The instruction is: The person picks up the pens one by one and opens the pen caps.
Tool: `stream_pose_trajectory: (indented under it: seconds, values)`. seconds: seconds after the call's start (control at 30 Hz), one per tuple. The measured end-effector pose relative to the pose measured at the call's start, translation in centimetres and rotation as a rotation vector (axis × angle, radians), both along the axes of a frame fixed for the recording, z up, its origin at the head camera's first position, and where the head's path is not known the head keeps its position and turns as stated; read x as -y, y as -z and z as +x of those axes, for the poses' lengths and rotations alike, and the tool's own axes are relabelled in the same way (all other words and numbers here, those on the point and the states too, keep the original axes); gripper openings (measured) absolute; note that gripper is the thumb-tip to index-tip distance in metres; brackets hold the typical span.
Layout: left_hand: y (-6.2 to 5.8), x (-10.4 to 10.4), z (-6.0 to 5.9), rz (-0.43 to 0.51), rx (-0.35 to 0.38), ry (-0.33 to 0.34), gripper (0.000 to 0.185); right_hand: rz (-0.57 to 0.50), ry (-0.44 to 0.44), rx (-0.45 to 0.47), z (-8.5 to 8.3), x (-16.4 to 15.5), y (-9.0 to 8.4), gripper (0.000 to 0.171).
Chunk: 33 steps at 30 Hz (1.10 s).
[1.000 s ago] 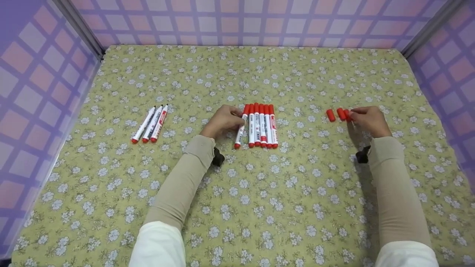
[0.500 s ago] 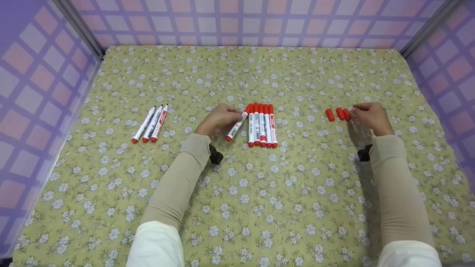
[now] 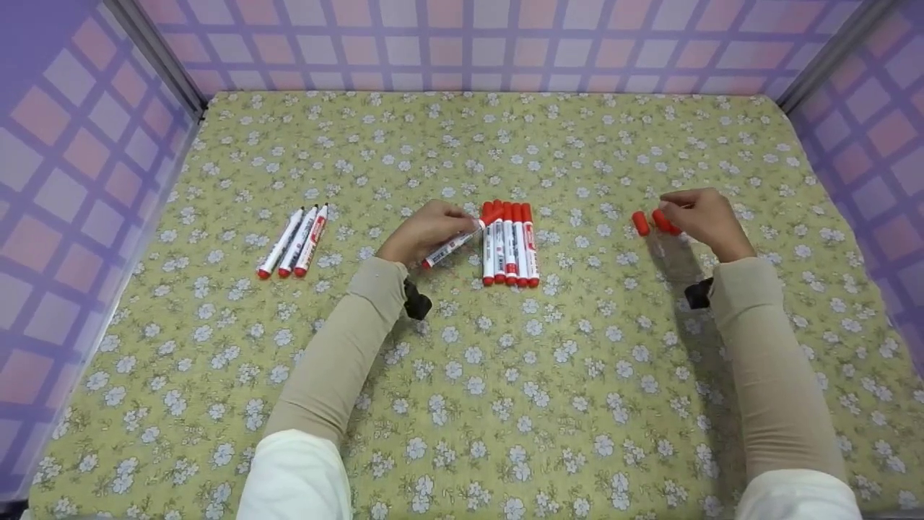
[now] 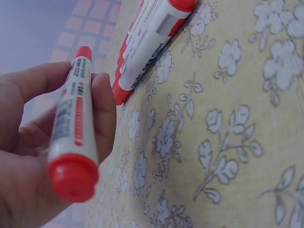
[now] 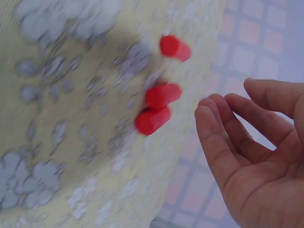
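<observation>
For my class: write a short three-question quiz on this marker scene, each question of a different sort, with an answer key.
1. True or false: the left hand grips a marker.
2. How many loose red caps lie by the right hand? A) one B) three C) five
3. Fill in: the row of capped markers beside the held one numbers ____.

Key:
1. True.
2. B; the right hand is near them with nothing in it.
3. Four.

Probably a recording booth: checked purple walls (image 3: pixel 462 43), floral tablecloth (image 3: pixel 505 404).
</observation>
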<state>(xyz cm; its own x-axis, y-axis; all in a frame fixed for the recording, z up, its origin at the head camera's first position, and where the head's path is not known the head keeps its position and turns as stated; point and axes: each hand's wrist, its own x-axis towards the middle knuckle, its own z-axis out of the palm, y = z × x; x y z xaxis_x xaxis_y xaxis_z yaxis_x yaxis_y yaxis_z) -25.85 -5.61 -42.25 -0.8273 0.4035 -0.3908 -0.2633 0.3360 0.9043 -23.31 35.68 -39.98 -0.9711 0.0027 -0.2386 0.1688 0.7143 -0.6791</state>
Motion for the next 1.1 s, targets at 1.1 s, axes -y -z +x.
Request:
stream_pose_trajectory:
  seconds: [1.1]
  values:
    - [-2.0, -1.9, 1.9, -0.221, -0.451, 0.264, 0.027, -0.077, -0.438, -0.092, 0.4, 9.5, -2.1, 0.044]
